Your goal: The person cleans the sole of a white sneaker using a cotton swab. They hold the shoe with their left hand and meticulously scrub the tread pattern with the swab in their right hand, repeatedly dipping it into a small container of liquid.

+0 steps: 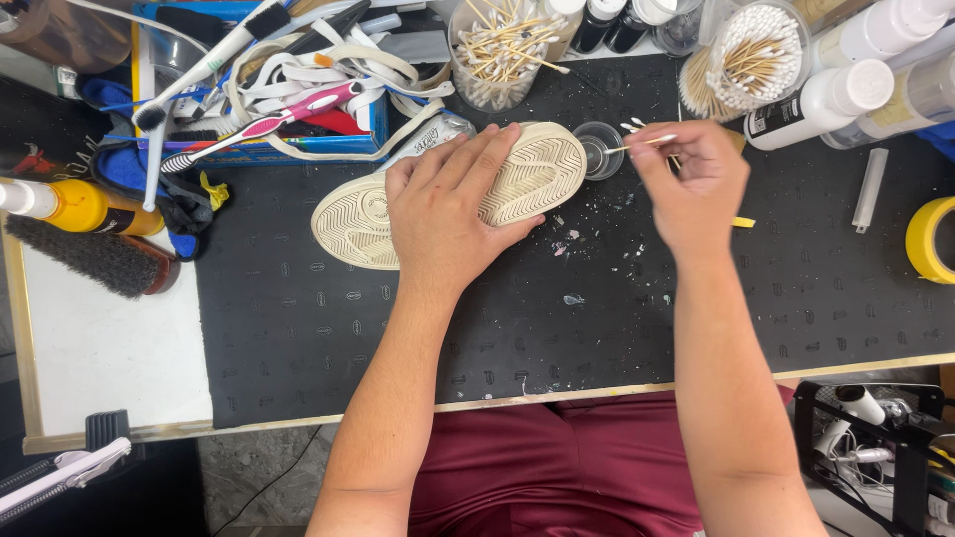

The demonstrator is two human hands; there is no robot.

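A white sneaker (537,171) lies sole-up on a black mat (557,318), its cream tread facing me. My left hand (448,209) presses flat on the middle of the sole and holds it down. To the right, my right hand (691,184) pinches a thin wooden cotton swab (642,143), its tip pointing left over a small clear round dish (600,149) next to the shoe's toe.
Jars of cotton swabs (497,50) (756,55) and white bottles (821,104) stand at the back. A box of laces and toothbrushes (288,99) sits back left, beside a yellow bottle (80,204) and a bristle brush (95,259). Yellow tape roll (930,239) lies at far right.
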